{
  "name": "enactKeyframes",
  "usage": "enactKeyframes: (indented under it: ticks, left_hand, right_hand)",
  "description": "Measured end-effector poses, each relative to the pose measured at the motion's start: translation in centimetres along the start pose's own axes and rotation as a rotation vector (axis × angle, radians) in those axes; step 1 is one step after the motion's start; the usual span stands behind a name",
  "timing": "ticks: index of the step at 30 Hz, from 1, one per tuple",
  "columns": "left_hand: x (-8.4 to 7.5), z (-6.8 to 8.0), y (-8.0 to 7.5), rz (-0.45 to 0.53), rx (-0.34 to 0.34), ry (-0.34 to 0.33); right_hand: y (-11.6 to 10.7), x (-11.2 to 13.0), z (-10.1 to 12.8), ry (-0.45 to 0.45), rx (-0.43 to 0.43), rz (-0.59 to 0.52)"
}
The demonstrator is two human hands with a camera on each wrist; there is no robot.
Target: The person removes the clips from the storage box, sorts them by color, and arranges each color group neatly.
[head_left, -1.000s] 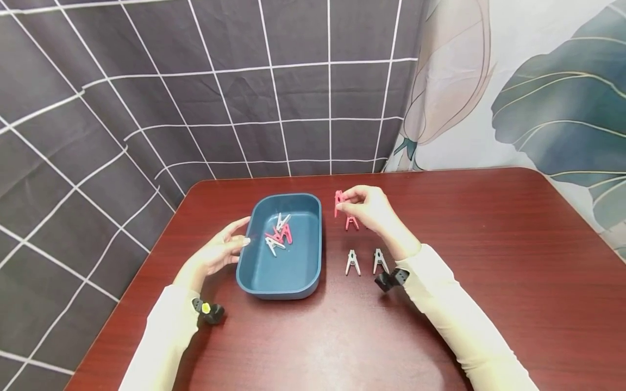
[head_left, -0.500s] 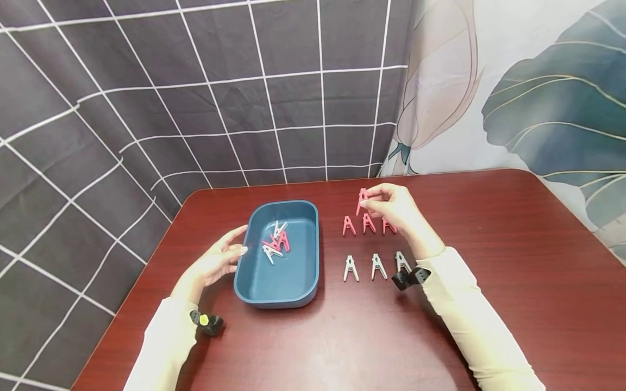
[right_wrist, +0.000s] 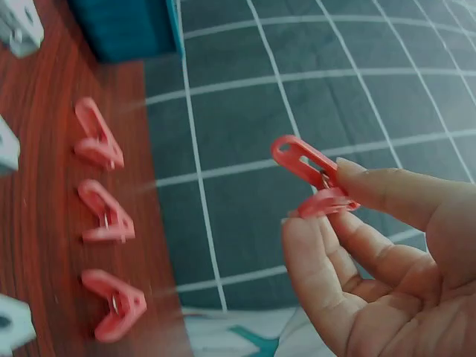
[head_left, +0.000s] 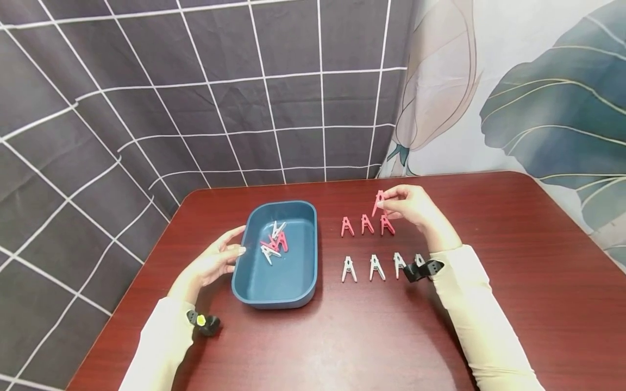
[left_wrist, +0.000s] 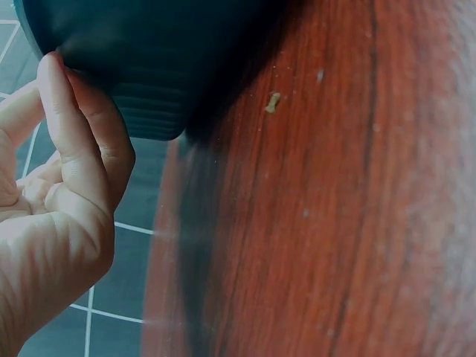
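My right hand pinches a pink clothespin between thumb and fingers, held above the table just behind the right end of a row of three pink clothespins. The right wrist view shows the held pink clothespin at my fingertips and the three pink ones below. A row of white clothespins lies nearer me. My left hand rests with straight fingers against the left wall of a blue tray, which holds several pink and white clothespins. The left wrist view shows fingers touching the tray wall.
The dark red table has its rounded far edge near a checked grey curtain and a leaf-patterned curtain. Black wrist-mounted cameras sit by each sleeve.
My right hand has carried the pink clothespin rightward, from beside the tray to past the right end of the pink row. The left hand has stayed at the tray.
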State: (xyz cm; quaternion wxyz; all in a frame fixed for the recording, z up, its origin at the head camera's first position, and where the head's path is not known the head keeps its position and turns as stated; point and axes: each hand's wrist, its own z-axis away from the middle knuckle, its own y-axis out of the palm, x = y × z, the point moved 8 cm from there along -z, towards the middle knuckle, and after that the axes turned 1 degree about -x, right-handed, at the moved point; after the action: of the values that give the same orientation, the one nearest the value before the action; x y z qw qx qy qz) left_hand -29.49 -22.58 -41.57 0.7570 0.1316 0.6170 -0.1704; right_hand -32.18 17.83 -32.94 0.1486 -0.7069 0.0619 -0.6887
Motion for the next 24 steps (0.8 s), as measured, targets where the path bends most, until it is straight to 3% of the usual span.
enactKeyframes:
  ticks: [11, 24]
  left_hand:
    - [-0.1, 0.1, -0.1, 0.018, 0.014, 0.033]
    - [-0.1, -0.1, 0.1, 0.016, 0.009, 0.024]
  right_hand:
    - [-2.5, -3.1, -0.7, 0.129, 0.020, 0.039]
    - [-5.0, -7.2, -1.0, 0.220, 0.070, -0.009]
